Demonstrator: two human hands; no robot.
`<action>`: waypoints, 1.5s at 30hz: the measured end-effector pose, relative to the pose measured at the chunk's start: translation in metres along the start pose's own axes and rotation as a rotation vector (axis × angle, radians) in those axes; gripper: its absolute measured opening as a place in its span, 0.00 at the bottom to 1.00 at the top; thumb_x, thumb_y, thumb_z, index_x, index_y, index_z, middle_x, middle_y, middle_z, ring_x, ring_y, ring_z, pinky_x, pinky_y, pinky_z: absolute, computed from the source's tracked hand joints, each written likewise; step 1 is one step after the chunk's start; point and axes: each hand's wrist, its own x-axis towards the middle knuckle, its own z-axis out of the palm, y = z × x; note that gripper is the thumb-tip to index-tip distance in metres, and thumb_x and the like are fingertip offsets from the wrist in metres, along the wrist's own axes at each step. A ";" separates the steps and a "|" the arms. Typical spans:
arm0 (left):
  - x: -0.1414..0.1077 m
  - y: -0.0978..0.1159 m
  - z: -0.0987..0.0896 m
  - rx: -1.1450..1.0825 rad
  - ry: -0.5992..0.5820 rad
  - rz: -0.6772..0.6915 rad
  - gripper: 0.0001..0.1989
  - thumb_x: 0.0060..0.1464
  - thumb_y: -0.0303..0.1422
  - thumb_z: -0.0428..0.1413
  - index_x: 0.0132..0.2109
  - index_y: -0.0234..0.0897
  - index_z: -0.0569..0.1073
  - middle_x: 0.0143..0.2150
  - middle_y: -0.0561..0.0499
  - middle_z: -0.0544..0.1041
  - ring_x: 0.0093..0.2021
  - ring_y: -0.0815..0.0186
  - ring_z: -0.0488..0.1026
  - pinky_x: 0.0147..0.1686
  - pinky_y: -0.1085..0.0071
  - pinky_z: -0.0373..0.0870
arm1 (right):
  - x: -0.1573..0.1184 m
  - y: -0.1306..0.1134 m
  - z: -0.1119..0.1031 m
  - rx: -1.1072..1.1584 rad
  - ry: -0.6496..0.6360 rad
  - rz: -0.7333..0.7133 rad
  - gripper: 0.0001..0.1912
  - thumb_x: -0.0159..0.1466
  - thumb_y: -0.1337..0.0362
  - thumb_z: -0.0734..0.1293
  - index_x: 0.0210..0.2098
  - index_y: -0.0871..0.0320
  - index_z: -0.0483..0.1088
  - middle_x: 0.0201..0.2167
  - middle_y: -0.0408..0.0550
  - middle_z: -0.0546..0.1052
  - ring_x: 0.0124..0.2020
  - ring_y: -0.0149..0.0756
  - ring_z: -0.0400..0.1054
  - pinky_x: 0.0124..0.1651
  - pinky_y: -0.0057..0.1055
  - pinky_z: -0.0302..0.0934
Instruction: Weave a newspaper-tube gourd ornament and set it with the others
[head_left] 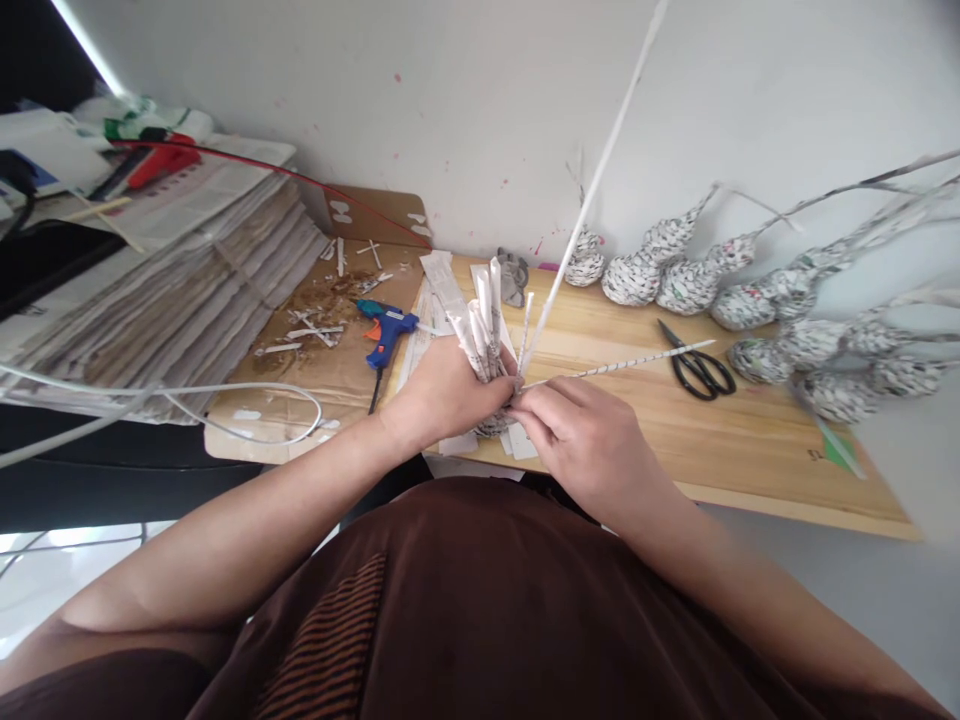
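Note:
Close to the table's front edge, my left hand (457,390) is wrapped round a bundle of rolled newspaper tubes (485,318) that stand up from a woven paper piece (491,427). Most of that woven piece is hidden beneath the hands. The fingers of my right hand (581,430) pinch a thin paper tube at the weave, right beside my left thumb. One long white paper tube (596,185) rises steeply from there toward the top. Another, speckled paper tube (645,358) sticks out to the right over the wood.
Black scissors (697,365) lie on the wooden table (750,440). Several woven paper gourd shapes (686,285) line the wall. A blue glue gun (388,335) rests on cardboard with paper scraps. Stacked newspapers (247,270) and a looping white cable (255,388) are at left.

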 end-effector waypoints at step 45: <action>0.002 -0.008 -0.002 -0.155 0.038 -0.080 0.03 0.50 0.26 0.58 0.30 0.37 0.77 0.26 0.54 0.78 0.32 0.64 0.78 0.33 0.71 0.74 | 0.001 0.013 0.014 0.142 0.074 -0.100 0.07 0.72 0.66 0.65 0.40 0.57 0.76 0.39 0.50 0.81 0.42 0.39 0.76 0.49 0.35 0.69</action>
